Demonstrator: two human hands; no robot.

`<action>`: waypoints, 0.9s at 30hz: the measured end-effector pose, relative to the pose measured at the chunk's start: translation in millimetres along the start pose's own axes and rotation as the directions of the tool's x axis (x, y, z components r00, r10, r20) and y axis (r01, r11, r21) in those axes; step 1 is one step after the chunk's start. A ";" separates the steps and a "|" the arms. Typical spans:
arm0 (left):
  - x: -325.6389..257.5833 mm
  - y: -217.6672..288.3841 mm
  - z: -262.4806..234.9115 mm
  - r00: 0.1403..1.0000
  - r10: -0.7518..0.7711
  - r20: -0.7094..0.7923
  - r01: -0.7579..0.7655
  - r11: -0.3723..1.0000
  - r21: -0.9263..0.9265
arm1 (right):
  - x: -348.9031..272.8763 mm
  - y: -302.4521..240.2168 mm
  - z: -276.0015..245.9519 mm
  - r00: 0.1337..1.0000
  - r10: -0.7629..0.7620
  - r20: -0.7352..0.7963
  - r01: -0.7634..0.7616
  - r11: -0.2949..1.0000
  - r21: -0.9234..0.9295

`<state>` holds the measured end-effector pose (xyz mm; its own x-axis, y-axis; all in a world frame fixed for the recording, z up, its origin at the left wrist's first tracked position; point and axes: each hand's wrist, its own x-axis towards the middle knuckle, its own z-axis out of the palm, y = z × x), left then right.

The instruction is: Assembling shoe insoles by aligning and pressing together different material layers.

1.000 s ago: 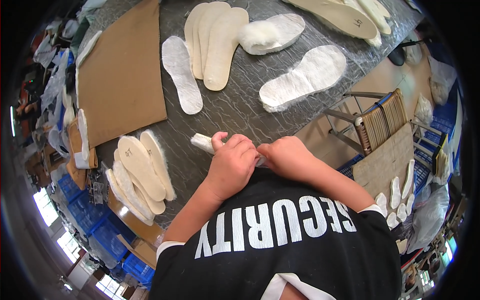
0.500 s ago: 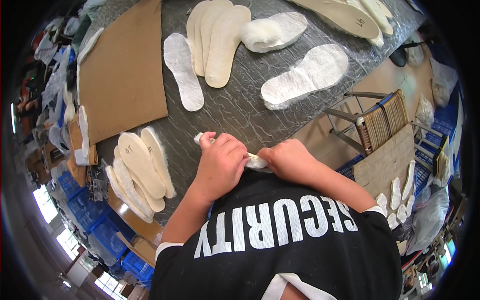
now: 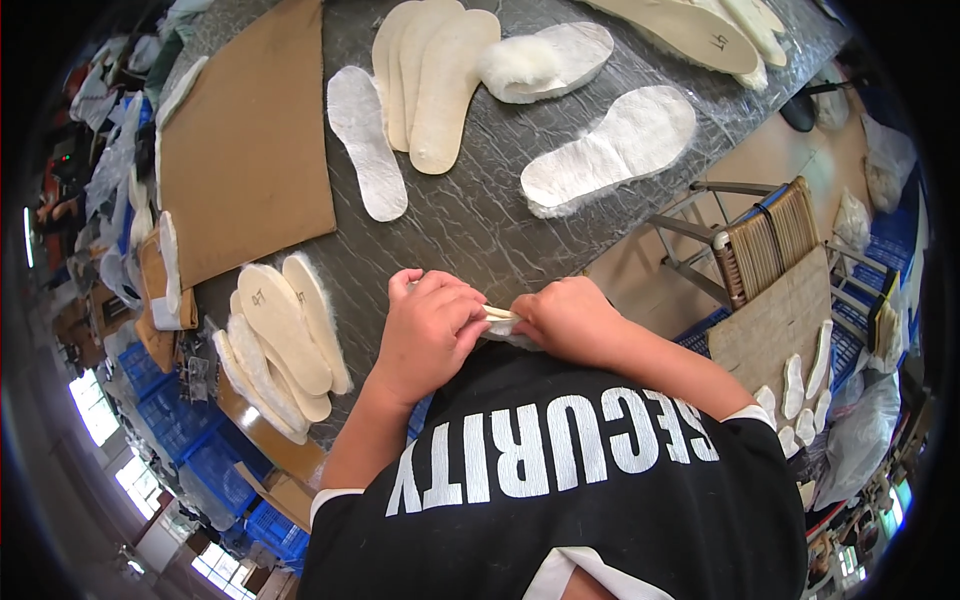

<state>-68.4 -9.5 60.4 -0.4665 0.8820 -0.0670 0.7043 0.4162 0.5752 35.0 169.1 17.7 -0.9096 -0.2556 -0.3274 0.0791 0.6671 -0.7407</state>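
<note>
Between my two hands, close to my chest, is a fluffy white insole (image 3: 503, 322) with a cream layer along its edge; most of it is hidden behind my fingers. My left hand (image 3: 432, 315) is curled round one end. Pinched on the other part is my right hand (image 3: 566, 316), its fingers bent inward. Ahead on the table lie a white insole (image 3: 367, 143), several cream insoles (image 3: 455, 90) fanned out, a folded insole with fur showing (image 3: 545, 65), and another white insole (image 3: 610, 150) with a furry rim.
The grey table (image 3: 450, 240) is covered in clear film. A brown board (image 3: 245, 140) lies at its left. Several furry insoles (image 3: 285, 325) are piled at the near left, and more (image 3: 690, 35) lie at the far right. A chair (image 3: 770, 245) stands right of the table.
My left hand has shifted slightly left and its fingers have loosened and straightened a little. My right hand has moved slightly left along the insole.
</note>
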 end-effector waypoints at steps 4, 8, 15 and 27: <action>-0.1 0.3 -0.1 1.000 0.004 0.007 -0.004 1.000 -0.003 | -0.5 -0.7 -1.0 1.000 -0.023 -0.003 0.023 1.000 -0.020; -0.2 3.3 0.7 1.000 -0.026 0.000 0.026 0.999 -0.023 | -2.6 -0.3 1.2 0.999 -0.038 -0.028 0.037 0.999 -0.018; 1.9 6.9 2.3 0.998 -0.053 0.040 0.053 0.999 -0.005 | -2.4 -2.8 5.7 0.997 0.031 -0.065 -0.035 0.998 -0.055; 5.9 11.4 6.9 0.994 -0.101 0.031 0.098 0.992 0.077 | -1.2 2.2 1.2 0.997 -0.041 -0.071 0.035 0.996 -0.086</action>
<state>-59.4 2.0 60.9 -0.5184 0.8419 -0.1498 0.6940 0.5165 0.5016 36.8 170.0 15.8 -0.9389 -0.2321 -0.2540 0.0120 0.7158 -0.6982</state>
